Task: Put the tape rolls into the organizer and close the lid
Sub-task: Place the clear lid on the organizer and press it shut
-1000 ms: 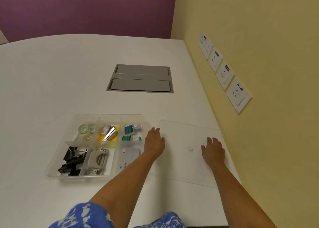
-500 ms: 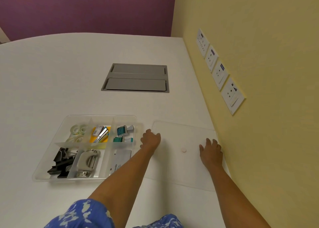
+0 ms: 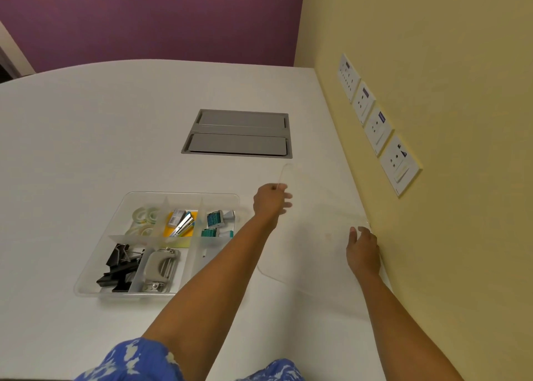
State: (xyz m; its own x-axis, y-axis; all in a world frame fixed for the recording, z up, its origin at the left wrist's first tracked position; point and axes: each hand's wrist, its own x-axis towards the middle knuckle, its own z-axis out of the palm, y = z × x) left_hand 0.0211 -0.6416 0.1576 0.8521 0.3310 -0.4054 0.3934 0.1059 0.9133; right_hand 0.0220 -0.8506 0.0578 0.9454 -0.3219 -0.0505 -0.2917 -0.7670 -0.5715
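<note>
White table (image 3: 86, 126), wall corner at right; view from my head camera. The clear organizer (image 3: 95, 287) sits open at left, its divided compartments filled. The tape rolls (image 3: 143, 222) already lie in its far-left compartment, so I judge only the closing step remains.

The transparent lid (image 3: 311, 268) lies just right of the organizer, its left edge tilted up off the table and its right edge low, near the wall. My left hand (image 3: 271, 200) pinches that raised edge near the far corner, fingers closed on the plastic. My right hand (image 3: 363, 250) is at the lid's right edge beside the wall; I cannot tell whether it grips the edge or merely steadies it.

To do this step well, I judge that I should get a firm hold on both sides before lifting clear, since the sheet looks thin and likely to flex. I would carry it level over the organizer, line its corners up with the rim, lower it flat, and press around the edges. The upright dividers could catch a tilted lid.
</note>
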